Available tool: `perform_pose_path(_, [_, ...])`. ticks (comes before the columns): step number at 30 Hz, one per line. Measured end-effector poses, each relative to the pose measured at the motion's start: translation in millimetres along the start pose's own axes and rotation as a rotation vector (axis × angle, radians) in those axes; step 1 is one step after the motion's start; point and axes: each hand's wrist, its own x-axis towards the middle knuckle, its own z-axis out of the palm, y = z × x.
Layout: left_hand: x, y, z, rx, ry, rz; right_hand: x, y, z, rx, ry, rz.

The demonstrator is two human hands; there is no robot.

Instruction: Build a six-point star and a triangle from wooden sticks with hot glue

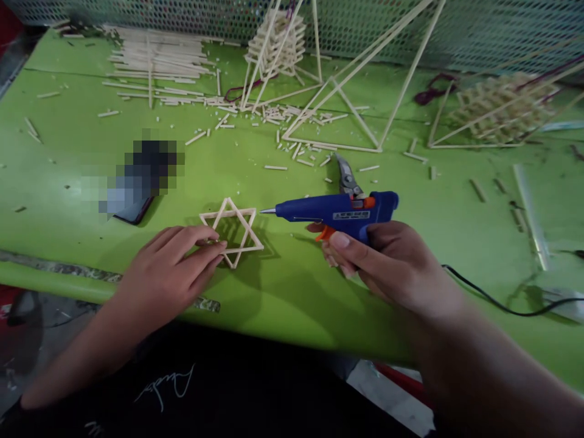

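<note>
My left hand (185,261) is closed, its fingertips pinching the left side of a small six-pointed star of pale wooden sticks (250,232) just over the green tabletop. Part of the star is hidden behind those fingers. In my right hand (387,258) is a blue hot glue gun (337,210) with an orange trigger. Its metal nozzle points left and sits close to the star's upper right point, with a narrow gap between them in the picture. Just behind the glue gun lies a pair of pruning shears (347,176), its handles covered by the gun.
A phone (132,204), partly blurred, lies at left. Behind are a stack of long sticks (159,58), scattered cut pieces (278,112) and stick frames (335,146) with layered stick bodies (506,106). A clear glue stick (531,216) and black cord (493,301) are at right.
</note>
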Motion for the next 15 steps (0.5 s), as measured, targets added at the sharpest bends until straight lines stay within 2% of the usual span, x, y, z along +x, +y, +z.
perform_pose_path(8, [-7.6, -5.4, 2.9, -0.119, 0.058, -0.060, 3.4, 5.5, 6.3, 0.103, -0.086, 0.054])
perform_pose_path(15, [-6.8, -3.6, -3.7, -0.222, 0.175, -0.098, 7.1, 9.7, 5.7, 0.086, -0.077, 0.034])
